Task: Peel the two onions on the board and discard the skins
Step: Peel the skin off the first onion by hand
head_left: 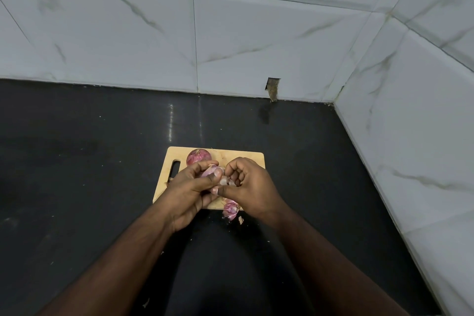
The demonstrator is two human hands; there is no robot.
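Observation:
A small wooden cutting board (251, 159) lies on the black counter. One red onion (198, 156) in its skin sits at the board's far left. Above the board's middle my left hand (189, 187) grips the second onion (211, 170), pale pink and mostly hidden by my fingers. My right hand (248, 185) is curled against it and pinches at its skin with fingertips and thumb. A heap of pink peeled skins (230, 209) lies at the board's near edge, partly under my right hand.
The black counter (89, 161) runs to white marble-look tiled walls at the back and right. A few skin scraps (240, 220) lie on the counter in front of the board. The board's handle slot (175, 168) is at its left end.

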